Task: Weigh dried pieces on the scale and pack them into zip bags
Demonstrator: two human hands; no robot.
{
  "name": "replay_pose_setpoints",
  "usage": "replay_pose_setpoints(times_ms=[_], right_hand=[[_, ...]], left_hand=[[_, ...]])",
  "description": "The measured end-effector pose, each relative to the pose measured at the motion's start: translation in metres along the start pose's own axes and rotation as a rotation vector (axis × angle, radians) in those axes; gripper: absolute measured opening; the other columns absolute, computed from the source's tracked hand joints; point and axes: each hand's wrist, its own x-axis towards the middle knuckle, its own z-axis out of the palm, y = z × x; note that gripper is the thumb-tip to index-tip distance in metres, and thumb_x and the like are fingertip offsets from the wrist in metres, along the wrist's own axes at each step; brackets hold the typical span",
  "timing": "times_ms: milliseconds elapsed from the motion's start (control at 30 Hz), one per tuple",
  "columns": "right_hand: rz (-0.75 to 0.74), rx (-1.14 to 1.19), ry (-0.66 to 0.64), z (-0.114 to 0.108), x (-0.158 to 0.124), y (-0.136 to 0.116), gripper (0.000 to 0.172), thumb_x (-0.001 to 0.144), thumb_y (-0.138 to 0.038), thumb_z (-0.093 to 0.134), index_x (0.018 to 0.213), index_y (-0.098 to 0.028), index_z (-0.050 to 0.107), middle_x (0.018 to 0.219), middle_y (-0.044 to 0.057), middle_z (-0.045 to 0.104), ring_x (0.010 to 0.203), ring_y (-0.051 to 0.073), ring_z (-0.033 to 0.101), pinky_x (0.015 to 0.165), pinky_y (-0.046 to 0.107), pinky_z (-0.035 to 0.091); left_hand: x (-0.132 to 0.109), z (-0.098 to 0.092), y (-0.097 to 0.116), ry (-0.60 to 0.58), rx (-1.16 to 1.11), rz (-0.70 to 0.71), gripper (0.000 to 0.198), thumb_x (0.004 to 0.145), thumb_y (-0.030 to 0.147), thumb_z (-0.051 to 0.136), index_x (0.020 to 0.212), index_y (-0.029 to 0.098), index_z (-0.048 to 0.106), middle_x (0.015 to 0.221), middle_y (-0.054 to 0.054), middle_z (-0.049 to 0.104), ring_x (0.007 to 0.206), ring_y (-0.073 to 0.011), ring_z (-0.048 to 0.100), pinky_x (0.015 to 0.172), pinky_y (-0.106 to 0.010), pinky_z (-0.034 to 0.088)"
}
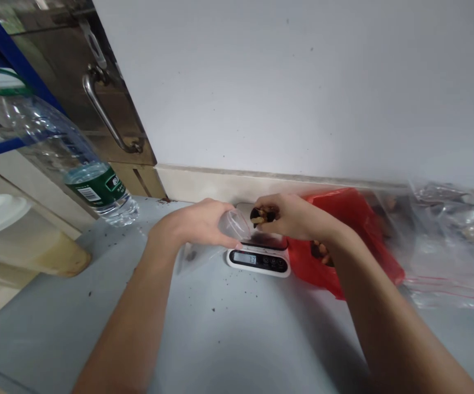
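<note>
My left hand (204,223) grips the mouth of a clear plastic bag (237,223), spreading it over the scale. Pinched in my right hand (288,214) are some brown and tan dried pieces (262,216), close to the right of the bag's mouth; I cannot make out their exact kind. Below both hands sits a small white digital scale (258,261) with a lit display. A red plastic bag (343,219) lies under my right forearm, with more brown pieces (321,253) showing in its opening.
Clear zip bags (450,246) with contents lie on the right. A large water bottle (93,178) and a lidded plastic container (27,235) stand at the left. A white wall (302,93) rises behind the grey table (220,339), which carries scattered dark crumbs.
</note>
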Motion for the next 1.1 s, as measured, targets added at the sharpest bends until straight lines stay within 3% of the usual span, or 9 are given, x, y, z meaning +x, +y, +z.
replay_pose_setpoints(times_ms=[167, 300, 433, 533, 633, 667, 800, 900, 1100], right_hand=[[-0.160, 0.126, 0.034, 0.003, -0.006, -0.020, 0.035, 0.076, -0.009, 0.066, 0.109, -0.021, 0.073, 0.092, 0.000, 0.077, 0.080, 0.016, 0.069, 0.072, 0.026, 0.052], [-0.190, 0.349, 0.066, 0.003, -0.006, -0.014, 0.065, 0.076, -0.013, 0.073, 0.139, -0.020, 0.057, 0.104, 0.006, 0.078, 0.096, 0.021, 0.074, 0.086, 0.035, 0.059], [-0.292, 0.529, -0.004, -0.001, -0.006, -0.004, 0.072, 0.080, -0.015, 0.072, 0.148, -0.024, 0.052, 0.124, 0.011, 0.077, 0.118, 0.026, 0.072, 0.100, 0.044, 0.059], [-0.273, 0.523, 0.097, -0.002, -0.004, -0.002, 0.057, 0.083, -0.013, 0.067, 0.138, -0.024, 0.064, 0.128, 0.011, 0.076, 0.114, 0.029, 0.074, 0.096, 0.047, 0.061], [-0.114, 0.263, 0.322, 0.004, 0.004, 0.000, 0.037, 0.084, -0.007, 0.059, 0.116, -0.018, 0.076, 0.122, 0.014, 0.078, 0.106, 0.029, 0.075, 0.095, 0.045, 0.059], [-0.061, 0.144, 0.338, 0.007, 0.007, 0.001, 0.035, 0.084, -0.006, 0.060, 0.113, -0.016, 0.077, 0.121, 0.015, 0.078, 0.107, 0.029, 0.075, 0.096, 0.044, 0.058], [0.008, -0.225, 0.087, 0.018, 0.017, 0.009, 0.029, 0.086, -0.005, 0.060, 0.105, -0.016, 0.079, 0.106, 0.013, 0.080, 0.101, 0.028, 0.074, 0.085, 0.033, 0.054], [0.013, -0.296, 0.042, 0.021, 0.020, 0.013, 0.034, 0.085, 0.000, 0.055, 0.102, -0.016, 0.081, 0.096, 0.013, 0.080, 0.096, 0.028, 0.074, 0.080, 0.033, 0.052], [-0.016, -0.187, 0.071, 0.028, 0.019, 0.010, 0.037, 0.078, 0.004, 0.061, 0.098, -0.021, 0.081, 0.097, 0.010, 0.081, 0.093, 0.027, 0.076, 0.080, 0.033, 0.057]], left_hand=[[0.000, -0.002, -0.003, 0.060, -0.076, 0.137, 0.081, 0.075, 0.066, 0.071, 0.142, 0.024, 0.058, 0.139, -0.010, 0.068, 0.121, -0.0325, 0.065, 0.094, -0.036, 0.052], [-0.006, -0.007, -0.007, 0.105, -0.082, 0.128, 0.085, 0.076, 0.067, 0.069, 0.148, 0.026, 0.052, 0.146, -0.010, 0.063, 0.127, -0.0327, 0.061, 0.096, -0.036, 0.049], [-0.010, -0.010, -0.011, 0.128, -0.095, 0.125, 0.088, 0.076, 0.068, 0.067, 0.151, 0.025, 0.049, 0.151, -0.011, 0.060, 0.133, -0.0336, 0.058, 0.100, -0.037, 0.048], [-0.011, -0.011, -0.013, 0.157, -0.117, 0.118, 0.087, 0.076, 0.066, 0.069, 0.151, 0.025, 0.050, 0.149, -0.011, 0.062, 0.132, -0.0327, 0.060, 0.101, -0.036, 0.048], [-0.013, -0.011, -0.014, 0.178, -0.121, 0.090, 0.084, 0.076, 0.064, 0.070, 0.148, 0.024, 0.054, 0.143, -0.012, 0.066, 0.125, -0.0321, 0.065, 0.098, -0.036, 0.050], [-0.013, -0.011, -0.014, 0.160, -0.130, 0.074, 0.082, 0.076, 0.063, 0.070, 0.147, 0.025, 0.055, 0.140, -0.011, 0.068, 0.118, -0.0315, 0.069, 0.094, -0.035, 0.052], [-0.015, -0.012, -0.008, 0.022, -0.125, -0.091, 0.076, 0.074, 0.051, 0.070, 0.145, 0.027, 0.056, 0.137, -0.011, 0.070, 0.085, -0.0258, 0.077, 0.070, -0.031, 0.055], [-0.012, -0.009, -0.006, -0.059, -0.028, -0.230, 0.082, 0.071, 0.039, 0.071, 0.150, 0.026, 0.050, 0.141, -0.013, 0.066, 0.081, -0.0238, 0.075, 0.062, -0.028, 0.053], [0.002, 0.003, -0.013, -0.074, 0.030, -0.086, 0.060, 0.069, 0.030, 0.072, 0.128, 0.020, 0.065, 0.111, -0.008, 0.076, 0.088, -0.0244, 0.071, 0.058, -0.025, 0.047]])
